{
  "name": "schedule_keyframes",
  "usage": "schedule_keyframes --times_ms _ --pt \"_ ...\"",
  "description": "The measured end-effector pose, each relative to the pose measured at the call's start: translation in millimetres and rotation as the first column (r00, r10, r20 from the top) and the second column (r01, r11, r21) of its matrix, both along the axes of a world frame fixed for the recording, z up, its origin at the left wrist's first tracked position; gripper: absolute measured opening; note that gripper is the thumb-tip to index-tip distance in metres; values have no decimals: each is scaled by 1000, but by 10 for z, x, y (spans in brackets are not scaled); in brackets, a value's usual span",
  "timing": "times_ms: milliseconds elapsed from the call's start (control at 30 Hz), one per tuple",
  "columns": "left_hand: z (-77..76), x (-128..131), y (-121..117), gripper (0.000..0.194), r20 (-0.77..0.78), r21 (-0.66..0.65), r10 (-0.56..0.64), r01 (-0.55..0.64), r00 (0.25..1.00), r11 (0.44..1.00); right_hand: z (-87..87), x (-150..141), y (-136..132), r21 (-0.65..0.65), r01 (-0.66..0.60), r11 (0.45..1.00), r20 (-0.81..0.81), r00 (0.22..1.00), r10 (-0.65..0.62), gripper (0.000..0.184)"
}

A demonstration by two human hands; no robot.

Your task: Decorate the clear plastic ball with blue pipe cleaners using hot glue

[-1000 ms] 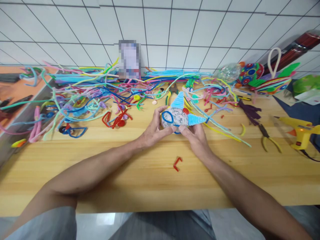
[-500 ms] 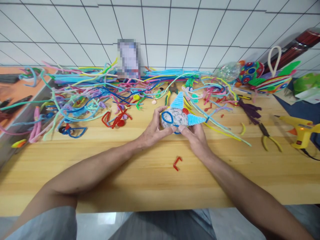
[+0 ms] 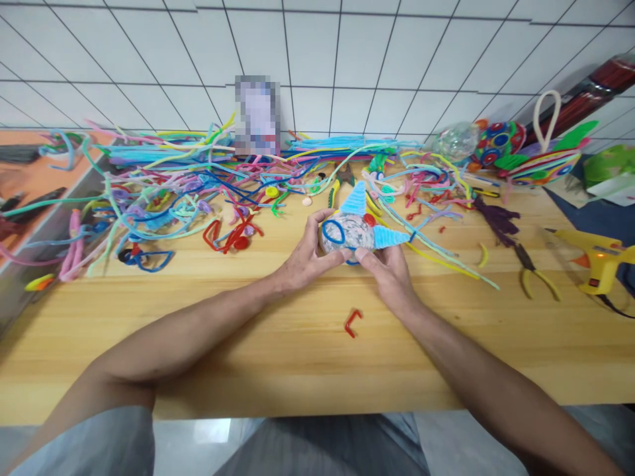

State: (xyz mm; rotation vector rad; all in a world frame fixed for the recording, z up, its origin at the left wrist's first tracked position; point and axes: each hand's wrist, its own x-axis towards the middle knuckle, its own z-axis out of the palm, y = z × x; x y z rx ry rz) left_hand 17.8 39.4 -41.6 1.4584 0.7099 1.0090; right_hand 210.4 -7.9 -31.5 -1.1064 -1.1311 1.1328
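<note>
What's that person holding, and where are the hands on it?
A silvery round thing with two blue spikes: the left hand grips its left end, by the blue ring; the right hand grips its near side.

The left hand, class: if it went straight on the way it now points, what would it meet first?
The grey-white ball, which the left hand is touching; what lies beyond in that line is unclear, as depth is hard to judge.

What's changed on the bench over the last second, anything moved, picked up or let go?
Nothing visibly changed; nothing was picked up or let go. The left hand and right hand still hold the ball with blue fins. The bent red piece and yellow glue gun lie as they were.
</note>
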Motion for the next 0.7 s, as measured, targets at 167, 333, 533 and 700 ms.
schedule_keyframes --times_ms 167,333,533,700 --pt "5 2 0 93 -6 -1 -3 3 1000 1000 24 -14 -5 13 -6 1000 4 1000 6 79" --pt "-12 1 7 93 1 -3 2 -2 1000 1000 45 -26 -8 20 -9 1000 -9 1000 9 75" --pt "-34 6 8 92 11 -23 19 -19 1000 1000 74 -26 5 12 -29 1000 -4 1000 29 75" --pt "-30 4 1 93 15 -45 15 -14 1000 999 51 -23 10 -5 -23 1000 -13 1000 23 79"
